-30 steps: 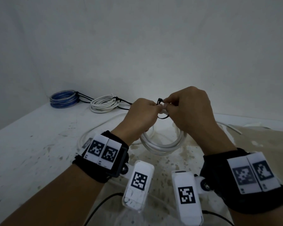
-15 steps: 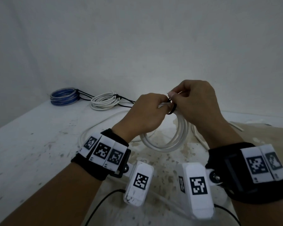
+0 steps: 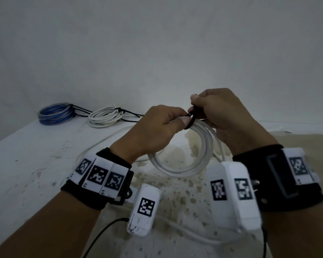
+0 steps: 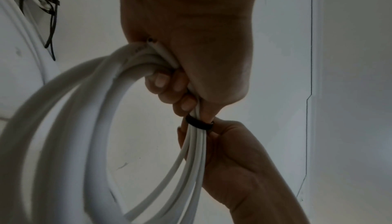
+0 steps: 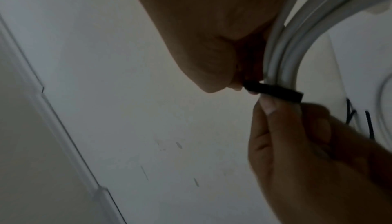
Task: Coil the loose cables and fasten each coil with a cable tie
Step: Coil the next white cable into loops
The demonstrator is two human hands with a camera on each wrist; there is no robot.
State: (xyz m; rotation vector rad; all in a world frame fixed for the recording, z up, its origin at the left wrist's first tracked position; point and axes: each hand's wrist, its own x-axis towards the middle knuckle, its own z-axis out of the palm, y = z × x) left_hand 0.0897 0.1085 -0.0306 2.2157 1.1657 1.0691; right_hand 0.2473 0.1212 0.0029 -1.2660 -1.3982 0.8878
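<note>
White coils [image 3: 183,157] number two, blue coil [image 3: 54,113] one, both hands [image 3: 157,131] gripping one.

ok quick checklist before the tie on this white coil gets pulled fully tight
1. Loops gathered: ok. The left hand grips the white coil with its turns bunched together.
2. Tie around every turn: ok as far as the left wrist view shows; the black cable tie bands the bundle just beyond the left fingers.
3. Grip on the tie: ok. The right hand pinches it at the top of the coil.
4. Tail through the head: cannot tell, fingers hide it.
5. Cable end tucked in: cannot tell; one cut end shows at the left palm.
6. Finished coils out of the way: ok. The blue coil and the tied white coil lie at the back of the table.
</note>
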